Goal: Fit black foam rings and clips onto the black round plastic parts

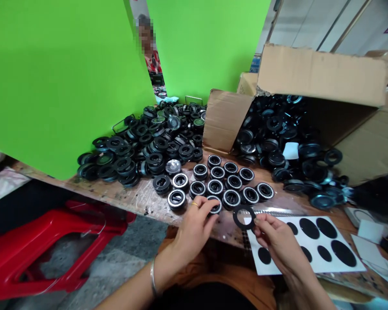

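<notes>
My left hand (pixel 195 221) reaches in at the front of a group of round black parts with silver-rimmed tops. Its thumb and index finger close around the sides of one such round black part (pixel 216 207), which they partly cover. Between the thumb and fingers of my right hand (pixel 273 234) is a flat black ring (pixel 235 219), held by its right edge just right of that part. The ring is tilted, and the table shows through its hole. Under and beside my right hand lies a white sheet (pixel 317 267) bearing several black round stickers.
A large heap of black round parts (pixel 155 142) covers the table's back left. An open cardboard box (pixel 226 116) lies on its side at the right, more parts spilling out. Green panels (pixel 67 86) stand behind. A red plastic stool (pixel 22 224) is at the lower left.
</notes>
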The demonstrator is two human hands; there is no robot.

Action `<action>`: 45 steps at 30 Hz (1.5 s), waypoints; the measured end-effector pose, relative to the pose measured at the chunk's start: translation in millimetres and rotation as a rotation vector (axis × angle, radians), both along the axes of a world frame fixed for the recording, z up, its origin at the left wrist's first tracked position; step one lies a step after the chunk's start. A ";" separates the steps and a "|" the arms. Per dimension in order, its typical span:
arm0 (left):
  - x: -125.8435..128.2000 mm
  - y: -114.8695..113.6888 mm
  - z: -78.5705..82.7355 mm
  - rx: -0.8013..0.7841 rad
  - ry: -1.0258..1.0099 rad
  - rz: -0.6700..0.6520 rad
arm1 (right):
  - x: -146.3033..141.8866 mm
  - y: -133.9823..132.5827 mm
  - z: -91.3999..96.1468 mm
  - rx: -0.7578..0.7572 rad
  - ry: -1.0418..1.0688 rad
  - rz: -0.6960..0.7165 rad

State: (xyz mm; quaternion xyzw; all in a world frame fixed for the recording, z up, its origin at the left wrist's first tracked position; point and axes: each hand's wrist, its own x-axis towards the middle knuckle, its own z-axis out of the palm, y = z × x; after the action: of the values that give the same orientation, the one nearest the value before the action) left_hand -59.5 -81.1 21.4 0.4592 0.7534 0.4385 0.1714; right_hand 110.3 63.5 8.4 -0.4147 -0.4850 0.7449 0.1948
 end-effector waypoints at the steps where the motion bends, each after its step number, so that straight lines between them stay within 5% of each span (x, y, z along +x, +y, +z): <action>1: -6.6 -0.8 -1.3 -0.032 0.133 -0.001 | -0.4 1.3 -0.6 -0.022 0.015 -0.014; 5: -20.5 -0.4 -9.7 -0.125 0.294 -0.064 | -0.8 4.1 -3.4 -0.088 0.052 -0.022; 11: 3.8 -8.9 -16.5 -0.057 0.090 -0.139 | -1.4 -0.9 -8.9 -0.104 0.023 -0.005; 14: 12.7 -12.4 -20.9 -0.016 -0.157 -0.011 | -4.9 -5.6 -12.0 -0.084 0.018 0.006; 17: 11.2 -9.8 -26.9 0.023 -0.630 0.128 | -11.8 -11.5 -14.4 -0.061 0.037 0.028; 22: 6.1 -3.7 -33.1 0.015 -1.110 0.147 | -24.3 -21.9 -15.9 -0.084 0.063 0.064; 45: 5.9 -7.8 -43.7 0.084 -1.229 0.154 | -36.3 -14.8 -14.2 -0.117 -0.021 0.154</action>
State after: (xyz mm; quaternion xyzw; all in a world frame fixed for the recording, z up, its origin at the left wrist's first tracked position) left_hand -53.6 -88.9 -22.3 0.0735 0.5300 0.6630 0.5235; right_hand 73.9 48.7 -5.8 -0.3946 -0.4732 0.7803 0.1072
